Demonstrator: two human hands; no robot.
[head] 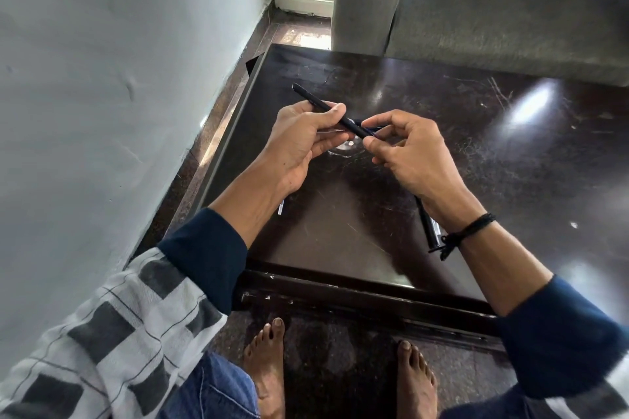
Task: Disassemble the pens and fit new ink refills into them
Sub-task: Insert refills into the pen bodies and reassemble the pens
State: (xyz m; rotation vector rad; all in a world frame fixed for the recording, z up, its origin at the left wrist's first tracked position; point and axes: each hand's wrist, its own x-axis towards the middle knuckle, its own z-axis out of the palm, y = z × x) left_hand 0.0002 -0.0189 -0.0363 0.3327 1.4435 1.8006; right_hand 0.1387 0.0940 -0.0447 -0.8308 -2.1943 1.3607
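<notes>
A slim black pen point(315, 102) is held slanted above the dark table point(510, 153), its far end pointing up and to the left. My left hand point(299, 143) grips its barrel between thumb and fingers. My right hand point(412, 153) pinches the pen's near end with thumb and forefinger; what exactly is under those fingertips is hidden. Another black pen point(429, 231) lies on the table under my right wrist, partly covered. A small pale part point(281, 207) shows on the table below my left wrist.
The table's left edge runs close to a grey wall point(119, 78). A grey sofa point(510, 10) stands behind the table. My bare feet point(269, 360) rest on the stone floor in front of the table's near edge.
</notes>
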